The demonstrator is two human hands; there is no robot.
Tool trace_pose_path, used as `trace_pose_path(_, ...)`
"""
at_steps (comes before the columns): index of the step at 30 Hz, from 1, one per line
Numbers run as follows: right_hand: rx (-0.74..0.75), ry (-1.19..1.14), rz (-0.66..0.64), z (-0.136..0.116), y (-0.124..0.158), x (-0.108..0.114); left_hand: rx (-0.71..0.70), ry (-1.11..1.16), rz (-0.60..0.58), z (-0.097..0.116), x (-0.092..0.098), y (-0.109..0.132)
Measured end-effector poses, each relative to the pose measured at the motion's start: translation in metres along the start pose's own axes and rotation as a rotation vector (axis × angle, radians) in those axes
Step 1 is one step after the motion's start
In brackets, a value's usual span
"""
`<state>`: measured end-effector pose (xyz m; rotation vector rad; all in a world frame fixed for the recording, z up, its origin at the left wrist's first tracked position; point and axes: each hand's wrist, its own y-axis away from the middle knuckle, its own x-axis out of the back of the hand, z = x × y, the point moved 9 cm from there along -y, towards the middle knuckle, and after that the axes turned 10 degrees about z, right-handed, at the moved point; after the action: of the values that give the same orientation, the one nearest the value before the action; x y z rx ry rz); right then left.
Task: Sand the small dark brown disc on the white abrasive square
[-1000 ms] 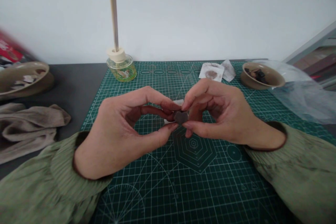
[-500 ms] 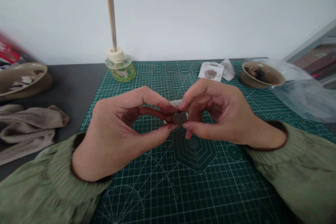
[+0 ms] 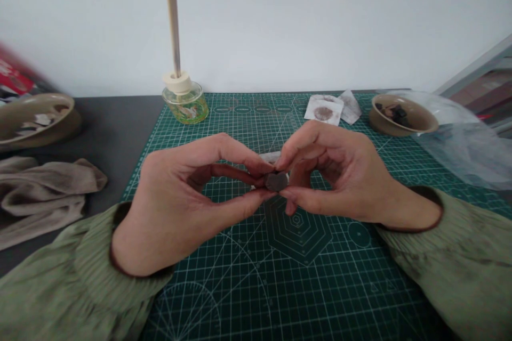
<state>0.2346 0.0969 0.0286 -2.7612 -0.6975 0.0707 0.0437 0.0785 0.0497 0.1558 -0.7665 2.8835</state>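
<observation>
A small dark heart-shaped piece (image 3: 276,181) is pinched between the fingertips of both hands, above the green cutting mat (image 3: 256,277). My left hand (image 3: 188,197) grips it from the left with thumb and fingers closed. From the right, my right hand (image 3: 332,170) holds the same piece between thumb and forefinger. A bit of white paper (image 3: 269,156) shows just behind the fingers. Both arms wear green ribbed sleeves.
A glass reed diffuser (image 3: 184,100) stands at the mat's far left. White packets (image 3: 325,108) and a tan bowl (image 3: 400,123) with dark pieces lie at the far right, beside clear plastic (image 3: 464,144). Another tan dish (image 3: 36,120) and a beige cloth (image 3: 44,192) sit left.
Hardly anything differs: both hands keep their pinch on the dark piece, with only a slight shift of the view.
</observation>
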Motion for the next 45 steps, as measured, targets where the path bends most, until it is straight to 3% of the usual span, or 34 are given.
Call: trace_pose_path(45,0.042,-0.032,0.001,-0.0049,-0.0009,-0.0029,-0.006,-0.016,-0.003,-0.0009,0.0008,0.0005)
